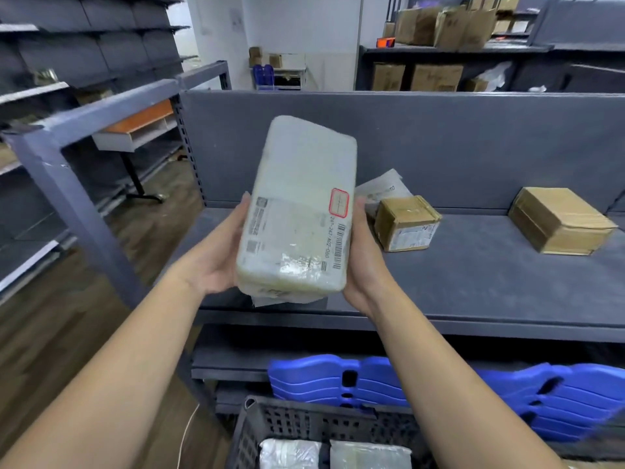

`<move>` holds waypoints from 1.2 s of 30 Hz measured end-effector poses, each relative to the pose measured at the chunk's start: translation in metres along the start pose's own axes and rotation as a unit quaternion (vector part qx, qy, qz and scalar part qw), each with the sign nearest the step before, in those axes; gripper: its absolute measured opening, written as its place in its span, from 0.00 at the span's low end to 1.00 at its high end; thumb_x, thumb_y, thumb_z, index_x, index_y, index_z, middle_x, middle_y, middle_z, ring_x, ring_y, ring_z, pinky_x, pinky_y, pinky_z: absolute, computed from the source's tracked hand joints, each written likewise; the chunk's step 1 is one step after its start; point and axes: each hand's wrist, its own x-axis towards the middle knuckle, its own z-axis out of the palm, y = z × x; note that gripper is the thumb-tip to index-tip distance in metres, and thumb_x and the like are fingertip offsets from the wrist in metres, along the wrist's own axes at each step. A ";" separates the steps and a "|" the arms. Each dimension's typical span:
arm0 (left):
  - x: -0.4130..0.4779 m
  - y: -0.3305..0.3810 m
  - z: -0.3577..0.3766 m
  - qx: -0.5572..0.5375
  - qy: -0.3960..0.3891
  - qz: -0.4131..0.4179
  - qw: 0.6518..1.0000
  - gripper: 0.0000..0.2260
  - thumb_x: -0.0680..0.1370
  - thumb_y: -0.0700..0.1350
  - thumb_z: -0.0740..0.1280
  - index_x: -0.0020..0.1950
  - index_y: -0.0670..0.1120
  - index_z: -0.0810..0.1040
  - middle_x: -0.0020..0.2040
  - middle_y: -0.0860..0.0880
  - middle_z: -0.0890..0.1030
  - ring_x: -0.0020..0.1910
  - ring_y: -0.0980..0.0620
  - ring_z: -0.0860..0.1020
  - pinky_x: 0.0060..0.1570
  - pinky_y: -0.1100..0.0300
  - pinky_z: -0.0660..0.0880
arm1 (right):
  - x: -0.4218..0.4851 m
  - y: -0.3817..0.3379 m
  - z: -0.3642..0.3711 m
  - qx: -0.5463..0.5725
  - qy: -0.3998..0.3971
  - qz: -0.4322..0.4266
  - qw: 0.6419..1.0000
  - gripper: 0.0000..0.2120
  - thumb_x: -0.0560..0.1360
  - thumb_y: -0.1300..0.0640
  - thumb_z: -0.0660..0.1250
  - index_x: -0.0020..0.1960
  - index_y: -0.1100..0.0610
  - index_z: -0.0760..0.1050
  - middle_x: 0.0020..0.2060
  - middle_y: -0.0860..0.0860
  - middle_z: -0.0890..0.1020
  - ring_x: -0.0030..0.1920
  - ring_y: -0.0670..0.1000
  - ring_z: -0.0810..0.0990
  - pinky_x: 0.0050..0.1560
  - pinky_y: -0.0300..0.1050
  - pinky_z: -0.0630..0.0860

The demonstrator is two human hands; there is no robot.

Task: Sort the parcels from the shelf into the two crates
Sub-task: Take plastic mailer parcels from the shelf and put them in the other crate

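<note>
I hold a long white plastic-wrapped parcel [301,204] upright in front of the grey shelf [473,272], label side facing me. My left hand [221,255] grips its left edge and my right hand [363,258] its right edge. On the shelf lie a small brown cardboard box [406,223], a larger brown box [559,225] farther right, and a flat white packet [384,187] behind the held parcel. Below, a dark grey perforated crate [304,421] holds two white wrapped parcels [291,453]. A second crate is not visible.
Stacked blue plastic pieces [338,380] sit on the lower shelf level behind the crate. A shelf frame post [67,184] stands to the left over wooden floor. More shelving with cardboard boxes [449,27] fills the back right.
</note>
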 end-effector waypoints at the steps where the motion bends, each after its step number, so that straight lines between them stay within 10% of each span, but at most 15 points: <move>1: -0.001 -0.001 0.009 -0.014 0.015 0.015 1.000 0.32 0.86 0.62 0.51 0.43 0.50 0.90 0.48 0.47 0.88 0.44 0.51 0.87 0.42 0.57 0.83 | -0.001 -0.002 0.001 -0.013 -0.010 0.006 1.000 0.33 0.82 0.29 0.48 0.72 0.49 0.77 0.66 0.50 0.83 0.68 0.52 0.81 0.73 0.61 0.72; 3: -0.003 -0.010 0.022 -0.052 0.026 0.047 0.997 0.38 0.88 0.55 0.49 0.24 0.51 0.84 0.29 0.51 0.83 0.26 0.56 0.82 0.25 0.64 0.77 | -0.006 -0.004 0.004 -0.042 -0.023 0.007 0.999 0.32 0.82 0.30 0.49 0.73 0.48 0.75 0.67 0.49 0.82 0.68 0.52 0.80 0.73 0.63 0.72; 6: 0.003 -0.034 0.024 -0.096 0.022 0.096 0.991 0.31 0.84 0.45 0.59 0.20 0.51 0.81 0.24 0.54 0.79 0.22 0.58 0.79 0.22 0.67 0.75 | -0.012 -0.002 0.006 -0.098 -0.054 -0.030 0.993 0.28 0.84 0.34 0.53 0.77 0.48 0.70 0.70 0.47 0.79 0.71 0.50 0.77 0.74 0.62 0.71; 8: 0.008 -0.046 0.017 -0.130 -0.031 0.110 0.985 0.10 0.66 0.49 0.77 0.25 0.51 0.83 0.27 0.54 0.81 0.26 0.59 0.80 0.28 0.67 0.77 | -0.017 0.003 0.003 -0.123 -0.099 -0.042 0.987 0.26 0.84 0.36 0.52 0.80 0.42 0.64 0.75 0.43 0.74 0.76 0.46 0.71 0.76 0.60 0.67; 11: 0.023 -0.067 -0.002 -0.208 0.029 0.062 0.976 0.29 0.36 0.43 0.89 0.31 0.47 0.80 0.30 0.51 0.78 0.28 0.54 0.78 0.26 0.67 0.76 | -0.026 0.015 -0.003 -0.102 -0.116 -0.047 0.987 0.24 0.84 0.38 0.54 0.79 0.39 0.66 0.73 0.41 0.76 0.75 0.46 0.73 0.75 0.59 0.69; 14: 0.036 -0.080 -0.006 -0.248 0.126 0.049 0.959 0.06 0.76 0.46 0.72 0.46 0.48 0.76 0.44 0.47 0.80 0.41 0.46 0.79 0.35 0.58 0.82 | -0.035 0.028 0.004 -0.048 -0.010 -0.087 0.995 0.32 0.74 0.29 0.65 0.74 0.42 0.72 0.69 0.45 0.80 0.70 0.47 0.78 0.70 0.54 0.76; 16: 0.045 -0.079 0.006 -0.307 0.157 0.068 0.936 0.11 0.83 0.52 0.59 0.50 0.49 0.78 0.48 0.46 0.82 0.47 0.43 0.79 0.44 0.52 0.82 | -0.037 0.038 0.011 0.002 0.058 -0.080 0.995 0.53 0.59 0.22 0.73 0.77 0.45 0.67 0.71 0.48 0.78 0.72 0.51 0.77 0.73 0.62 0.73; 21: 0.038 -0.053 0.054 -0.344 0.145 0.162 0.914 0.39 0.78 0.77 0.46 0.65 0.51 0.81 0.62 0.44 0.85 0.62 0.40 0.83 0.66 0.45 0.77 | -0.037 0.055 0.027 0.045 0.013 -0.110 0.993 0.61 0.52 0.25 0.79 0.80 0.34 0.56 0.76 0.47 0.73 0.74 0.56 0.74 0.72 0.71 0.70; 25: 0.041 -0.058 0.055 -0.308 0.157 0.179 0.921 0.38 0.79 0.74 0.47 0.74 0.51 0.77 0.68 0.42 0.81 0.68 0.38 0.78 0.73 0.39 0.70 | -0.034 0.047 0.028 0.058 -0.022 -0.100 0.993 0.60 0.55 0.28 0.81 0.80 0.36 0.56 0.76 0.48 0.73 0.74 0.58 0.74 0.66 0.67 0.75; 29: 0.040 -0.061 0.036 -0.290 0.165 0.135 0.933 0.40 0.78 0.76 0.48 0.75 0.51 0.75 0.73 0.41 0.77 0.70 0.40 0.76 0.64 0.43 0.77 | -0.030 0.029 0.015 0.063 -0.010 -0.103 0.993 0.56 0.59 0.33 0.82 0.80 0.41 0.60 0.73 0.51 0.76 0.71 0.60 0.77 0.63 0.65 0.76; 36: -0.006 -0.012 -0.032 -0.146 0.091 0.116 0.978 0.45 0.73 0.81 0.46 0.74 0.54 0.76 0.72 0.42 0.78 0.70 0.33 0.76 0.62 0.20 0.68 | -0.022 0.008 -0.037 -0.019 -0.051 -0.109 0.993 0.49 0.62 0.46 0.78 0.80 0.47 0.63 0.72 0.54 0.77 0.69 0.61 0.78 0.54 0.63 0.80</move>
